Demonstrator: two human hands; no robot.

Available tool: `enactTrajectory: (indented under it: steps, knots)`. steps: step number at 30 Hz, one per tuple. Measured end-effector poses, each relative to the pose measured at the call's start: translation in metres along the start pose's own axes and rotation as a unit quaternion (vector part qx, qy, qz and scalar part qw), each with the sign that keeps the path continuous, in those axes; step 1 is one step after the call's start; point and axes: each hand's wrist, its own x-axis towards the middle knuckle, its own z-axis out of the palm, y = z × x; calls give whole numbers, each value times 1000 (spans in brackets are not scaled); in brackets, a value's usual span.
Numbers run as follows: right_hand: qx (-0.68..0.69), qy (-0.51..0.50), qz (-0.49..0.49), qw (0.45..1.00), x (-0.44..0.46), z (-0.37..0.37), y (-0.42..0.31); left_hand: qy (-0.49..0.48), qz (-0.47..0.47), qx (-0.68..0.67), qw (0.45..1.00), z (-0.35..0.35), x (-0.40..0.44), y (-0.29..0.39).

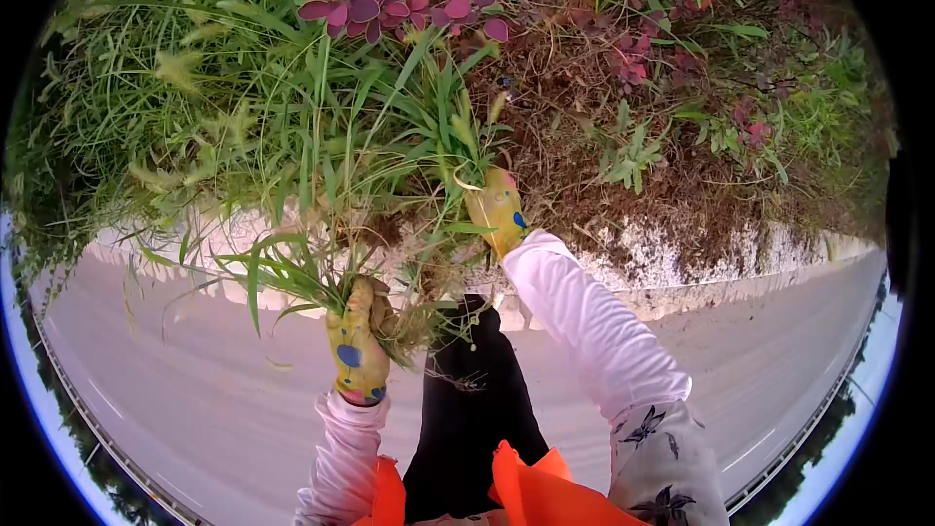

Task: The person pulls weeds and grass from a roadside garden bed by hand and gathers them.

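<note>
- The left hand (pixel 358 351), in a yellow glove with blue spots, is curled tightly around a bunch of grass (pixel 319 284); the blades fan out toward the left and stringy stems trail to the right, over the pale pavement (pixel 243 399), just off the near edge of the planting bed (pixel 575 161).
- The right hand (pixel 500 212), gloved alike, reaches over the curb (pixel 672 297) to the near edge of the bed, about midway along it, and touches the base of a grass clump (pixel 448 131). Its fingertips are lost among the blades, so I cannot tell whether they pinch the stems.
- Tall grass fills the bed's far left corner; brown, dry litter covers much of its right half, with a green leafy weed (pixel 635 151) standing there.
- A purple-leaved shrub (pixel 362 10) grows near the bed's far edge.
- The step in hand appears to be gathering grass by hand, the left storing and the right working at the clump.
- The next move seems to call for 2 things: a firm, low hold by the right, and no loosening by the left.
</note>
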Motion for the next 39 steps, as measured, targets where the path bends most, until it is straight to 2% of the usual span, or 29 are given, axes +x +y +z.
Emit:
enactTrajectory:
  steps: [2, 3, 5, 6, 7, 8, 9, 10, 11, 12, 13, 14, 15, 16, 18, 19, 20, 21, 22, 23, 24, 26, 28, 30, 32, 33, 34, 37, 39]
  knots:
    - [309, 10, 93, 946, -8, -28, 35, -23, -3, -13, 1000, 8, -4, 14]
    - [456, 49, 116, 881, -6, -61, 40, 29, -17, -14, 999, 20, -6, 19]
    - [590, 129, 105, 790, -11, -129, 30, -22, 6, -32, 999, 24, -8, 10]
    - [444, 39, 157, 882, -18, -108, 52, -32, -1, -41, 999, 24, -2, -4]
    - [281, -47, 214, 934, -31, -85, 73, -14, -100, 20, 995, 44, -13, 16]
    - [112, -127, 271, 947, -38, -72, 81, -21, -32, 55, 998, 37, 4, -14]
    - [111, -67, 246, 960, -35, -80, 69, -23, 37, 90, 995, 30, 20, -45]
    - [115, -17, 216, 970, -28, -85, 41, -9, 45, 37, 998, 29, 26, -53]
    - [143, -2, 118, 983, -30, -84, 18, -37, -95, -24, 994, 21, 27, -55]
    - [169, 15, 19, 985, -26, -81, -8, -108, -97, -8, 989, 11, 33, -64]
    - [143, -83, -1, 986, -17, -91, -48, -117, -52, -37, 991, 21, 34, -50]
    - [267, -50, -81, 959, -22, -84, -78, -123, -8, -65, 990, 29, 31, -30]
    - [217, -61, -124, 966, -24, -72, -110, -90, -122, -182, 972, 16, 35, -14]
    - [164, -69, -167, 970, -21, -67, -133, -32, -159, -234, 959, 0, 47, -4]
    - [233, -104, -215, 943, -18, -70, -154, 74, -101, -209, 970, -24, 54, 29]
    - [401, -77, -191, 893, -14, -76, -157, 100, -78, -204, 971, -50, 69, 39]
    - [529, -111, -107, 834, -5, -87, -150, 132, -57, -201, 969, -83, 83, 50]
    - [580, -78, 53, 809, 4, -86, -141, 130, -29, -181, 974, -112, 91, 68]
    - [534, 24, 165, 829, 17, -60, -123, 125, 2, -164, 979, -141, 99, 87]
    - [375, 109, 170, 905, 29, -32, -96, 115, 29, -174, 978, -182, 113, 101]
    - [232, 37, 257, 938, 44, -21, -79, 103, 54, -183, 976, -213, 125, 112]
    - [57, 50, 247, 966, 77, 19, -54, 234, 99, -120, 960, -229, 132, 139]
    - [-63, -18, 201, 978, 112, 54, -41, 195, 95, -124, 968, -272, 141, 139]
    - [-55, 51, 103, 992, 136, 64, -56, 162, 74, -117, 977, -289, 146, 139]
    - [60, -138, 116, 982, 155, 66, -71, 162, 81, -100, 978, -280, 143, 138]
    - [94, -51, 136, 985, 155, 68, -75, 182, 64, -107, 975, -278, 144, 137]
    - [91, -53, 137, 985, 158, 67, -74, 203, 48, -114, 971, -275, 145, 134]
    - [328, -41, 260, 907, 170, 74, -65, 184, 27, -119, 975, -274, 149, 128]
    - [367, 38, 228, 901, 155, 82, -63, 160, 30, -141, 977, -273, 147, 125]
